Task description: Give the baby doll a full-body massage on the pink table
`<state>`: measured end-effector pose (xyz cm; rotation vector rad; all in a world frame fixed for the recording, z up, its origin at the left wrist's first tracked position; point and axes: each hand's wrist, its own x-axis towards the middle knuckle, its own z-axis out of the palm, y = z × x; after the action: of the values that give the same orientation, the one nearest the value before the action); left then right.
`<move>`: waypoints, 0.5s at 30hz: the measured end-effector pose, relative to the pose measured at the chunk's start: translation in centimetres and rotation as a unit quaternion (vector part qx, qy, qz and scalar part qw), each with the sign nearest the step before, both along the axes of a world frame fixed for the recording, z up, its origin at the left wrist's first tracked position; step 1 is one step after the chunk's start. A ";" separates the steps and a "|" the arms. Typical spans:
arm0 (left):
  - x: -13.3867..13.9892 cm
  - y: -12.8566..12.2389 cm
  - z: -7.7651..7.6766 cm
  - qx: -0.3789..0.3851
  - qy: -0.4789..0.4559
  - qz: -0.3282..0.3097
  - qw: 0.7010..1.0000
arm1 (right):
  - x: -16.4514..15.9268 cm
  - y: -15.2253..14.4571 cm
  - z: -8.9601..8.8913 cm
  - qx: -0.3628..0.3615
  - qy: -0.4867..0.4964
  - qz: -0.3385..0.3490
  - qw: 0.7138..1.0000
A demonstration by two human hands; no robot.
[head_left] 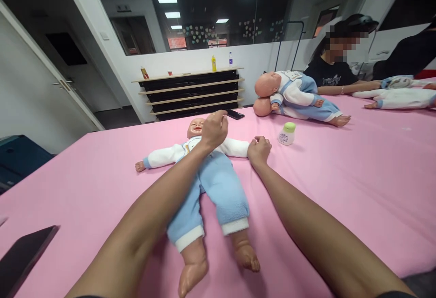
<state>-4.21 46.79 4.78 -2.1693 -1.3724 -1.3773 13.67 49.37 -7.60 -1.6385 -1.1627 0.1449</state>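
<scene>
A baby doll [223,189] in light-blue trousers and a white top lies on its back on the pink-covered table, its feet towards me. My right hand [259,151] is closed around the end of the doll's sleeve on the right; the doll's hand there is hidden. Over the doll's chest and shoulder, beside its face, is my left hand [215,130] with the fingers curled in. Whatever those fingers hold, if anything, is hidden. The doll's other arm stretches out to the left, untouched.
A white bottle with a green cap [286,134] stands right of my right hand. Behind the doll lies a black phone [235,114]. Two more dolls [293,91] are stacked at the back right, near a seated person [335,68]. A dark flat device [25,259] lies front left.
</scene>
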 end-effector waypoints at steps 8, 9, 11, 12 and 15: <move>-19.7 -8.2 -6.2 -0.093 0.062 0.266 0.957 | 0.1 0.0 -0.1 -0.024 -0.009 -0.005 1.000; -21.3 -9.0 -7.3 -0.118 0.067 0.311 0.941 | 0.2 -0.1 -0.1 -0.016 -0.012 -0.002 1.000; -23.4 -10.0 -9.1 -0.185 0.059 0.377 0.906 | 0.2 -0.5 0.1 0.009 -0.029 0.002 1.000; -23.9 -10.2 -9.7 -0.221 0.048 0.395 0.890 | 0.1 -0.9 0.5 0.028 -0.045 0.003 0.999; -24.4 -9.9 -10.3 -0.294 0.015 0.388 0.873 | -1.2 -2.4 3.1 0.124 -0.109 0.020 0.986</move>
<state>-28.66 36.85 -5.54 -1.5167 -2.5026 -0.6543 12.42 46.95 -4.45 -1.4360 -1.3231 -0.1540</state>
